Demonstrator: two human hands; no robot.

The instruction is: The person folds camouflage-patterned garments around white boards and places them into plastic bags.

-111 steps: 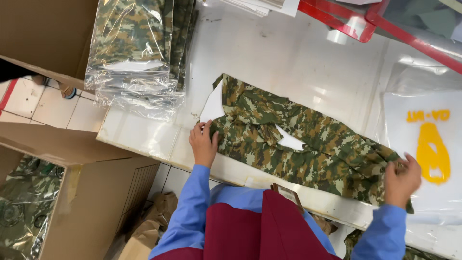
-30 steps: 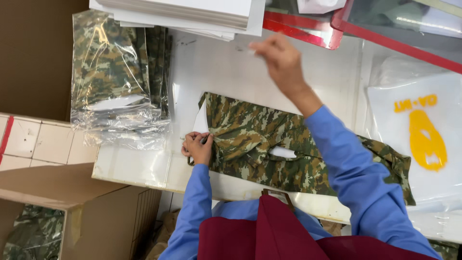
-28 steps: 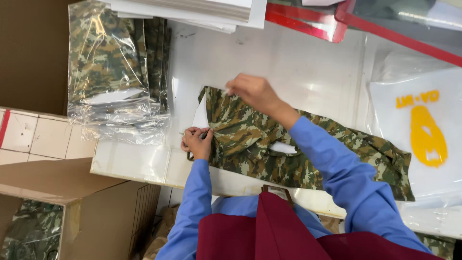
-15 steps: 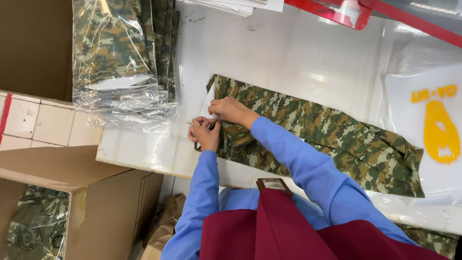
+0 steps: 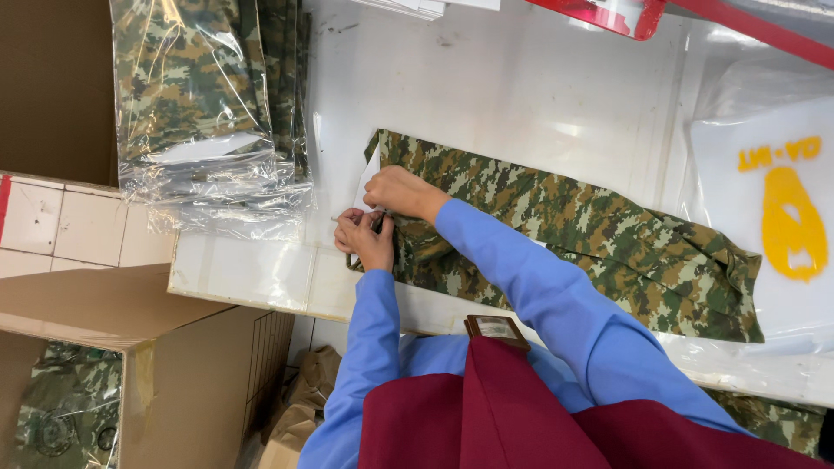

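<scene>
A folded camouflage garment [image 5: 591, 226] lies lengthwise on the white table [image 5: 486, 87]. Both my hands meet at its left end. My left hand [image 5: 365, 239] pinches the fabric's corner and a thin white tag. My right hand [image 5: 395, 191] rests on top of the same end, next to a white card [image 5: 368, 174] that pokes out from under the cloth. Blue sleeves and a dark red apron fill the lower part of the view.
A stack of bagged camouflage garments [image 5: 204, 113] lies at the table's left. A clear bag with a yellow print [image 5: 782, 217] lies at the right. An open cardboard box [image 5: 130, 382] with bagged garments stands below left. A red frame [image 5: 695, 13] runs along the far edge.
My right hand was raised over the far side of the table; it came down to the garment's left end beside my left hand. The garment now lies flatter and longer.
</scene>
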